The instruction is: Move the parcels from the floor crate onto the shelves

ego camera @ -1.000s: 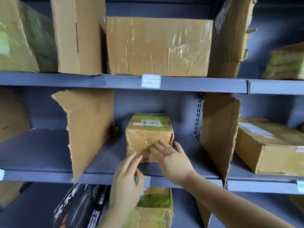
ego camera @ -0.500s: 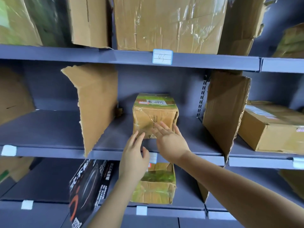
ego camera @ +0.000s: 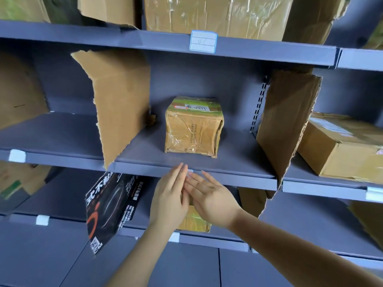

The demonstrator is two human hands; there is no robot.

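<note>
Brown parcel [ego camera: 193,129]: a small cardboard cube wrapped in wrinkled clear tape is sitting upright on the grey middle shelf [ego camera: 145,150], set back from the front lip and touching neither hand.
Parcel top: a green band and a white label with handwriting are showing; small print is running down the front face, too fine to read.
Left hand [ego camera: 170,201]: is hovering below and in front of the parcel, before the shelf lip, with fingers straight and together, holding nothing.
Right hand [ego camera: 213,201]: is hovering below the parcel, just beside the left hand, palm turned up, fingers straight and slightly fanned, holding nothing; whether the two hands are touching cannot be told.
Left divider [ego camera: 122,104]: a torn cardboard sheet is standing on edge left of the parcel, apart from it.
Right divider [ego camera: 286,125]: a second torn sheet is standing right of the parcel, well apart.
Large taped box [ego camera: 217,15]: is resting on the shelf above the parcel, over a blue-bordered tag [ego camera: 203,41].
Long box [ego camera: 342,150]: is lying right of the parcel, beyond the right divider.
Black printed box [ego camera: 112,206]: is leaning below and left of the parcel.
Second parcel [ego camera: 194,223]: is sitting directly below the parcel, mostly hidden behind the hands.
</note>
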